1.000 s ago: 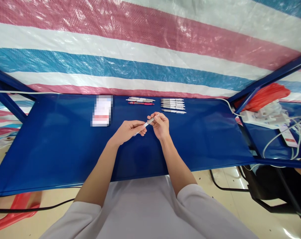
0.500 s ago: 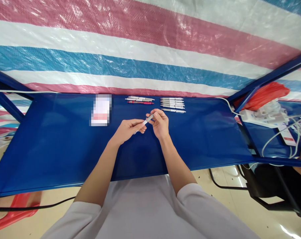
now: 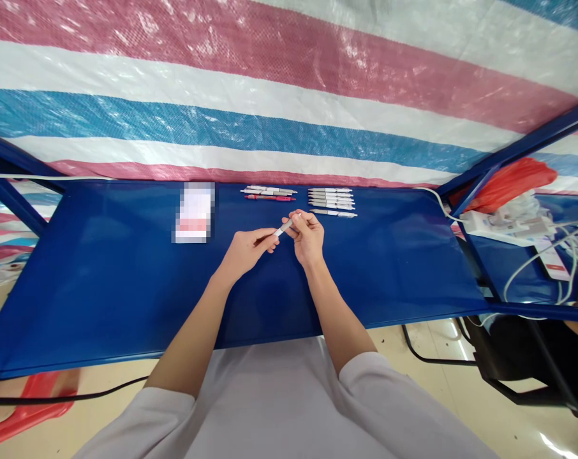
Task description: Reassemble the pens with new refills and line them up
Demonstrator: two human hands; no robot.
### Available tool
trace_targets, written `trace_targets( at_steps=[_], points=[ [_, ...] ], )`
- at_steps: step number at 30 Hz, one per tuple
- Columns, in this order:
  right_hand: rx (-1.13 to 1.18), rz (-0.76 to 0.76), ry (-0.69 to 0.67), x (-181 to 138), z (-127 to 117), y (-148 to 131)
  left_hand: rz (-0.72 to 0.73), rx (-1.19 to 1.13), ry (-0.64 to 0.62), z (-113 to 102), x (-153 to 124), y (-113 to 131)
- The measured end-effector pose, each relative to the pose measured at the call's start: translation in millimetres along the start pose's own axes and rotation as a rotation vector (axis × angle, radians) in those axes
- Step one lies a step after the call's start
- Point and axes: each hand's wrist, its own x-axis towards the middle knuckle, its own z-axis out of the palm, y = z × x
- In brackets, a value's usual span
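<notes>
Above the middle of the blue table (image 3: 389, 268), both hands hold one white pen with a grey grip (image 3: 283, 227), tilted up to the right. My left hand (image 3: 249, 250) is closed around its lower-left part. The fingers of my right hand (image 3: 308, 237) pinch its upper-right end, the grey part, and hide the tip. Behind my right hand lies a single white pen (image 3: 333, 213), and just beyond it is a row of several white pens (image 3: 331, 198). Left of that row are a few more white pens (image 3: 268, 190) and a pink pen (image 3: 270, 197).
A blurred white and pink item (image 3: 194, 213) lies at the back left. Striped plastic sheeting (image 3: 222, 121) hangs behind the table. A power strip (image 3: 504, 224) with white cables and a red plastic bag (image 3: 513, 183) are to the right, past a blue frame post.
The pen has slid slightly, so less of it shows past my left hand's lower side. My left fingers have closed in a little; the pens on the table have not moved.
</notes>
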Motion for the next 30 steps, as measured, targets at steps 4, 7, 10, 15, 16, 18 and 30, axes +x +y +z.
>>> trace_targets(
  at_steps=[4, 7, 10, 15, 16, 18, 30],
  points=[
    [0.000, -0.014, -0.030, -0.2, -1.0, -0.4, 0.001, -0.002, -0.020, 1.1, 0.8, 2.4],
    [0.021, 0.005, -0.119, -0.6, -3.7, -0.9, -0.024, -0.067, -0.146, -4.9, 0.3, 11.0],
    [0.017, 0.016, -0.139, -0.3, -4.6, 0.0, -0.039, -0.098, -0.221, -10.1, 0.2, 17.1],
    [0.002, 0.028, -0.052, 0.4, -2.1, 2.9, 0.005, 0.011, -0.122, -7.1, 1.2, 9.2],
    [0.010, 0.027, -0.036, 0.5, -1.6, 3.5, 0.019, 0.040, -0.096, -5.3, 1.3, 6.1],
    [0.033, 0.022, -0.008, 0.7, -0.6, 4.8, 0.054, 0.109, -0.040, -1.3, 1.3, 0.1],
    [0.008, 0.009, 0.038, 0.9, 6.7, 2.7, 0.195, 0.281, 0.245, 10.5, 3.5, -3.5]
  ],
)
